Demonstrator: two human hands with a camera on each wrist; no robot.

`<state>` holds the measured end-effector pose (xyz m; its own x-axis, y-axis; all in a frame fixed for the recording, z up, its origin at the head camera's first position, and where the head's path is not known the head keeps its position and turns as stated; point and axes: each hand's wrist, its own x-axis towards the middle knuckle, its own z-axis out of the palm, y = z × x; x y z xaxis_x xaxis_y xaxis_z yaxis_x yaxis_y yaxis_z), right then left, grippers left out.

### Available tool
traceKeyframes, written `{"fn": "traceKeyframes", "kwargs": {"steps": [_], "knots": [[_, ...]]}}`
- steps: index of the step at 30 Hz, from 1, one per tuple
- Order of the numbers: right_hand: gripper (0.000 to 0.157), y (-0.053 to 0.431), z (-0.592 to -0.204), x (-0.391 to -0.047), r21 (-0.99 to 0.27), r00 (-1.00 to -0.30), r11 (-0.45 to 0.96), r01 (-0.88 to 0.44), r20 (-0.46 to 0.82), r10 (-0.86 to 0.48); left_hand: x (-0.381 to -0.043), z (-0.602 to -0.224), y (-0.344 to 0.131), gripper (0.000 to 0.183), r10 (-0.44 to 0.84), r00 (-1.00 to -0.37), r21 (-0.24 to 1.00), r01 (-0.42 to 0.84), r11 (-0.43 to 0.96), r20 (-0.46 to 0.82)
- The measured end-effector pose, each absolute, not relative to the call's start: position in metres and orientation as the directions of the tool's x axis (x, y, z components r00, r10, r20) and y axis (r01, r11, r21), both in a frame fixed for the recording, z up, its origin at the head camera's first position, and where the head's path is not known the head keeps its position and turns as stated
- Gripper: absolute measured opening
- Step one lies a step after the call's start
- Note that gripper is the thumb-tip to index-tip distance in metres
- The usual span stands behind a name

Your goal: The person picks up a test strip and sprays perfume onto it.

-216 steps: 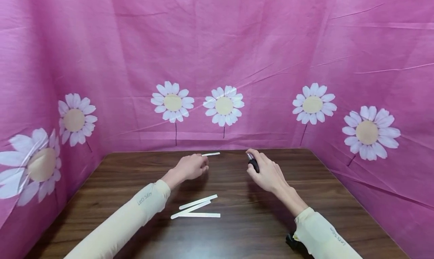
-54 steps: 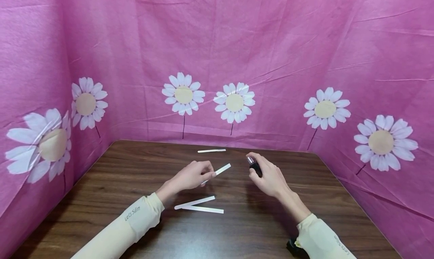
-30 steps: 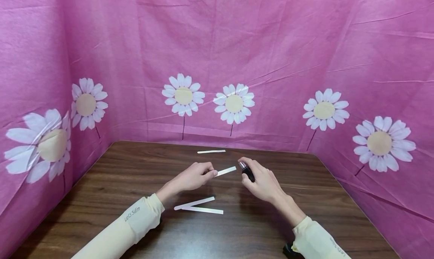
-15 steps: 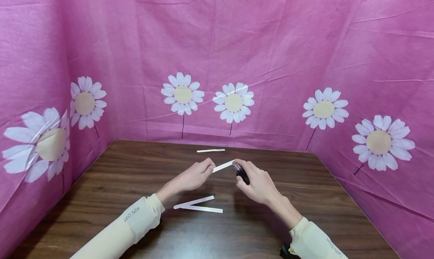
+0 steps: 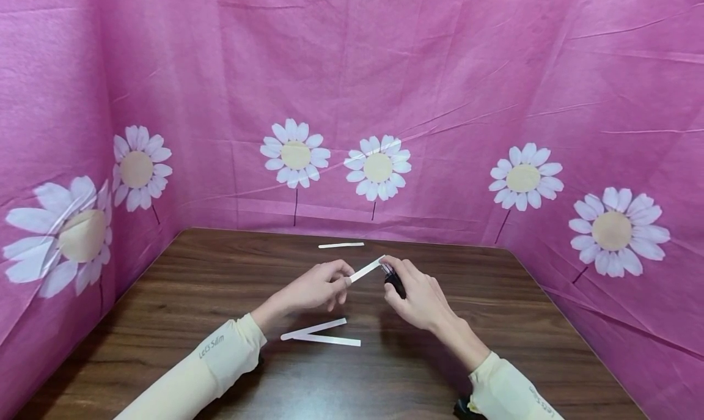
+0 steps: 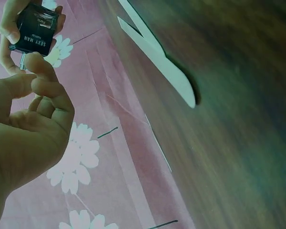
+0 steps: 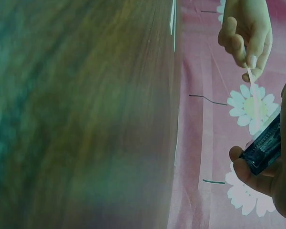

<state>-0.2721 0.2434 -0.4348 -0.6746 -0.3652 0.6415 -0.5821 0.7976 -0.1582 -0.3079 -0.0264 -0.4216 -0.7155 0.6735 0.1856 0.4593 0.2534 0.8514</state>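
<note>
In the head view my left hand [image 5: 318, 287] pinches a white paper test strip [image 5: 365, 270] between thumb and fingers, its far end slanting up to the right. My right hand [image 5: 423, 294] holds a dark perfume bottle [image 5: 396, 283], the index finger at its silvery sprayer. The strip's end is close to that sprayer; whether they touch I cannot tell. White lettering shows on the bottle [image 6: 36, 31] in the left wrist view. From the right wrist, the strip [image 7: 255, 95] runs from the left fingers towards the bottle [image 7: 263, 149].
Two more paper strips [image 5: 335, 341] lie in a V on the brown wooden table [image 5: 308, 383], nearer me. Another strip [image 5: 341, 245] lies by the back edge. Pink cloth [image 5: 352, 59] with daisies surrounds the table. A black object [image 5: 466, 410] shows under the right sleeve.
My left hand has left the back strip and taken one from the near pile. Over the last second my right hand has brought the bottle left to the strip, whose end has tilted upward.
</note>
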Motion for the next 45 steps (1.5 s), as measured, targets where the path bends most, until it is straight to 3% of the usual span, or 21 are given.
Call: {"fn": "traceKeyframes", "kwargs": {"steps": [10,22,45], "knots": [[0.052,0.2434,-0.4319,-0.2713,-0.167,-0.665,0.821,-0.546,0.683,-0.303,-0.308,-0.4184,-0.0257,0.021,0.658,-0.733,0.897,0.392,0.202,0.172],[0.051,0.2409,-0.4359,-0.2729,-0.146,-0.672,0.833,-0.533,0.672,-0.312,-0.3035,-0.417,-0.0253,0.018,0.663,-0.738,0.909,0.352,0.223,0.123],[0.048,0.2427,-0.4365,-0.2738,-0.139,-0.672,0.847,-0.513,0.68,-0.295,-0.3055,-0.4178,-0.0247,0.018,0.673,-0.726,0.896,0.384,0.225,0.142]]}}
